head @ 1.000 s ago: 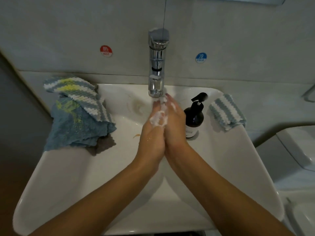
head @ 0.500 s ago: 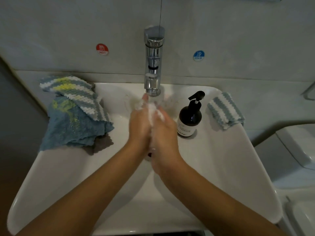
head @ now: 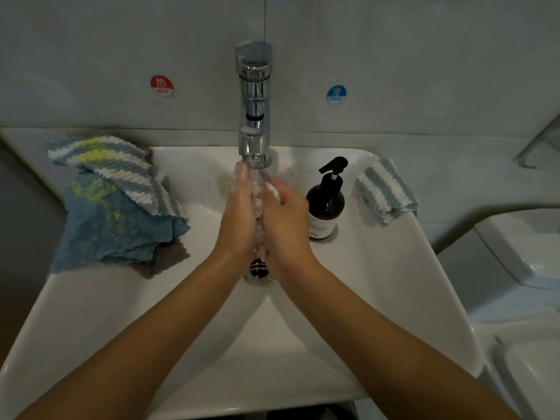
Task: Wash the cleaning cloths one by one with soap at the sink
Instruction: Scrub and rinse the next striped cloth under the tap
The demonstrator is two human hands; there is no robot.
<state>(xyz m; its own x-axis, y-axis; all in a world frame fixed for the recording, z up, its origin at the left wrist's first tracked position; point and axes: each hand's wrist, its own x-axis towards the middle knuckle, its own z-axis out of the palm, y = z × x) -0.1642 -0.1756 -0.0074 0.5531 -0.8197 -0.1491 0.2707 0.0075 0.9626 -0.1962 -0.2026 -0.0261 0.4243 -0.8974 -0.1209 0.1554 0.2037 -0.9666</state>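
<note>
— Two hands under the faucet (head: 254, 116), no cloth in either. Left hand (head: 239, 219) flat, fingers straight; right hand (head: 285, 219) pressed against it, fingers half-curled around lather only. Water running.

— Where are the cloths?

— Stack on the sink (head: 394, 298) rim, left: striped cloth (head: 112, 165) on top of a blue cloth (head: 112, 225), a grey cloth (head: 165, 259) peeking out below. Another small striped cloth (head: 385, 190) on the right rim, just beside the soap bottle (head: 325, 204).

— Handling?

— Soft, limp, probably heavy once soaked. Best pinched at a loose corner. Soapy fingers may slip.

— Room?

— Basin wide, open toward the near edge. Stack overhangs the rim; bottle stands near the right hand.
</note>
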